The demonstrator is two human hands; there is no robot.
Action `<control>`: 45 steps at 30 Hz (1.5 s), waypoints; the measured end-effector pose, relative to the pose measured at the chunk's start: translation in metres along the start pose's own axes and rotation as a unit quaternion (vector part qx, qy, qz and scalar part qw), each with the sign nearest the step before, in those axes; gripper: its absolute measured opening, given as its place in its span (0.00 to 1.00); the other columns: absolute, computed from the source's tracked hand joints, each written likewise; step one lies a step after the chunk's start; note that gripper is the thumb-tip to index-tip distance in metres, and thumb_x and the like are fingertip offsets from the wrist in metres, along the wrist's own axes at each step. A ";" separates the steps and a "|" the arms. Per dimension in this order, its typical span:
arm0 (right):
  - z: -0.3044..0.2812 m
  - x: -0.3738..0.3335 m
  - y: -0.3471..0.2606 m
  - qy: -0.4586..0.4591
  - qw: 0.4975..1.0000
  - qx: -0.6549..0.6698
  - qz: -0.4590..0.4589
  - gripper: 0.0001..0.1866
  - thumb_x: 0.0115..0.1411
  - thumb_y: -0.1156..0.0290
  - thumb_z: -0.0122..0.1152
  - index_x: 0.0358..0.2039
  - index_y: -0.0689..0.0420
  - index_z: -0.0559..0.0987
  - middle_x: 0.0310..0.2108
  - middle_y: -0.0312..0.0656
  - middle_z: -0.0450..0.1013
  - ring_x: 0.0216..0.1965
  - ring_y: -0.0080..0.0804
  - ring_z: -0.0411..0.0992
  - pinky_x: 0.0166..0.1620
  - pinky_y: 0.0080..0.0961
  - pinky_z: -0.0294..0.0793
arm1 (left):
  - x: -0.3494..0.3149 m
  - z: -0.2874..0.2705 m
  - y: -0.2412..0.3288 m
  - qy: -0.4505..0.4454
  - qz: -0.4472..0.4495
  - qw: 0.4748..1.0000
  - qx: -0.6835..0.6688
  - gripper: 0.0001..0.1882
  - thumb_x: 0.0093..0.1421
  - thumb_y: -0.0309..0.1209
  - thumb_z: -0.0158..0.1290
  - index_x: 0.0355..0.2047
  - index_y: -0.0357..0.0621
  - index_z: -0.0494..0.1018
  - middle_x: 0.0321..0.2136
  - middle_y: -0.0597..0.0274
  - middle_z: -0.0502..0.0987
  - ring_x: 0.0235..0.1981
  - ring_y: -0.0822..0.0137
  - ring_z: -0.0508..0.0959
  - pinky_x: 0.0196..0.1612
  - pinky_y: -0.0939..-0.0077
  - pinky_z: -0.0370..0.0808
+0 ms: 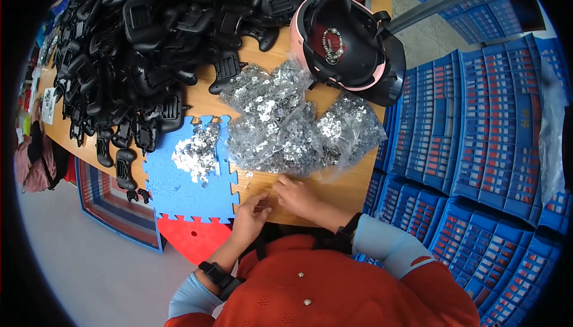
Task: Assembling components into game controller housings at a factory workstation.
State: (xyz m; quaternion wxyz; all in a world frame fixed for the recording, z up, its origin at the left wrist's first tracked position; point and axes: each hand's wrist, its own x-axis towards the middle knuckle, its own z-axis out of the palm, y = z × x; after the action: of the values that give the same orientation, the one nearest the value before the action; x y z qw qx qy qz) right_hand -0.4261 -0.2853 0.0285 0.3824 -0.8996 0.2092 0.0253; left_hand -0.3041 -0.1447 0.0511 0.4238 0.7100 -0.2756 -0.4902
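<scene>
My left hand (252,215) is at the table's front edge, just right of the blue foam mat. Its fingers are curled toward the thumb; anything between them is too small to make out. Close beside it, my right hand (293,197) rests over the wooden tabletop with its fingers drawn together, and what they may hold is hidden. Beyond both hands lie clear plastic bags (271,127) full of small silvery metal pieces. A loose heap of the same shiny metal pieces (197,155) sits on the blue foam mat (170,187). Tiny bits (249,174) lie on the wood near my hands.
A large pile of black game controller shells (143,46) covers the table's far left. At the far right of the table (253,55) lies an upturned pink helmet (304,19) with a beaded bracelet (332,45) inside. Blue crates (441,124) stand right; a red stool (194,237) stands below the mat.
</scene>
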 end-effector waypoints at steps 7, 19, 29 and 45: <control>-0.092 -0.027 -0.009 0.072 0.989 -0.124 -0.033 0.08 0.50 0.75 0.59 0.31 0.56 0.71 0.34 0.45 0.66 0.34 0.47 0.70 0.34 0.41 0.72 | -0.013 -0.002 -0.001 0.041 0.004 0.999 0.014 0.18 0.53 0.18 0.57 0.46 0.33 0.72 0.37 0.51 0.78 0.37 0.62 0.80 0.40 0.73 0.78; -0.099 -0.019 0.004 0.103 0.984 -0.144 0.038 0.12 0.52 0.74 0.58 0.39 0.57 0.76 0.38 0.44 0.70 0.39 0.44 0.73 0.40 0.37 0.74 | 0.008 -0.043 -0.003 0.139 0.121 0.919 0.349 0.07 0.55 0.28 0.56 0.33 0.42 0.71 0.29 0.54 0.72 0.26 0.51 0.77 0.28 0.60 0.75; 0.002 0.057 -0.045 -0.052 0.959 -0.259 -0.106 0.15 0.55 0.72 0.50 0.43 0.64 0.73 0.38 0.47 0.68 0.34 0.38 0.76 0.30 0.27 0.79 | 0.025 -0.041 -0.011 0.099 0.167 0.852 0.487 0.03 0.53 0.27 0.50 0.29 0.45 0.71 0.26 0.60 0.70 0.22 0.65 0.77 0.23 0.71 0.75; -0.094 -0.043 -0.014 0.053 0.972 -0.213 -0.083 0.06 0.54 0.73 0.54 0.33 0.57 0.73 0.33 0.43 0.67 0.34 0.40 0.72 0.32 0.34 0.73 | 0.036 -0.001 0.054 -0.005 0.186 0.959 0.212 0.05 0.54 0.30 0.57 0.30 0.45 0.74 0.27 0.56 0.74 0.26 0.51 0.77 0.28 0.59 0.75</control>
State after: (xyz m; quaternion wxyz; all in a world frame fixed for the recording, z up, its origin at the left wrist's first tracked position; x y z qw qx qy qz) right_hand -0.4708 -0.3269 0.1134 0.1709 -0.9747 0.1437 -0.0105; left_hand -0.2887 -0.1995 0.0818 0.3458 0.7175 -0.5026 -0.3361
